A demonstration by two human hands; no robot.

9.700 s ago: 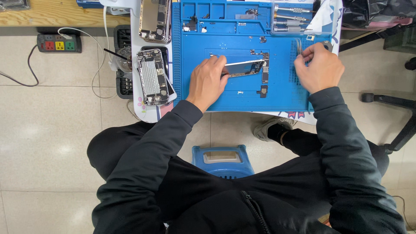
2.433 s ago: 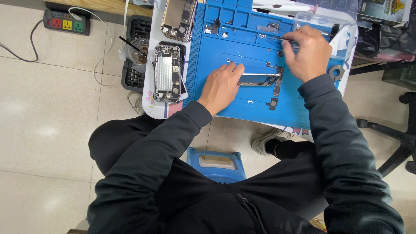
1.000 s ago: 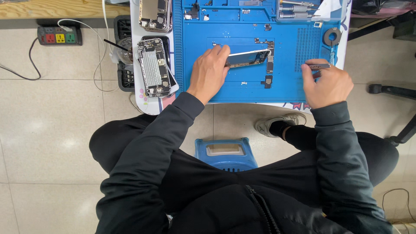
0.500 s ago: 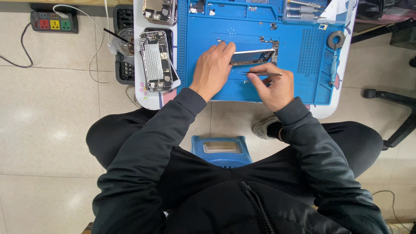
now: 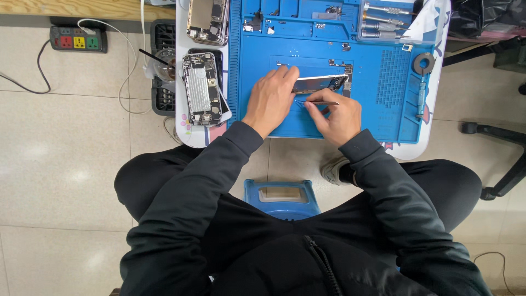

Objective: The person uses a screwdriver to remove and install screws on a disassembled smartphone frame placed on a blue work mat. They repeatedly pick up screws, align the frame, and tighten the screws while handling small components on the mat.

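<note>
My left hand (image 5: 271, 100) presses down on the left end of a slim phone part (image 5: 320, 83) that lies on the blue work mat (image 5: 378, 104). Just below the part, my right hand (image 5: 335, 115) pinches thin metal tweezers (image 5: 318, 102); their tip points left toward my left fingers. An opened phone body (image 5: 201, 87) with bare circuitry lies left of the mat, and a second opened phone (image 5: 207, 21) sits above it.
Screwdrivers (image 5: 386, 21) rest in the mat's top tray. A black ring (image 5: 423, 62) and a slim tool (image 5: 420, 97) sit at the mat's right side. A power strip (image 5: 78, 39) lies on the floor to the left, a blue stool (image 5: 281, 198) below, and a chair base (image 5: 504, 164) to the right.
My right hand came from the mat's right side to the middle with the tweezers and now works just under the phone part. My left hand stayed on the part.
</note>
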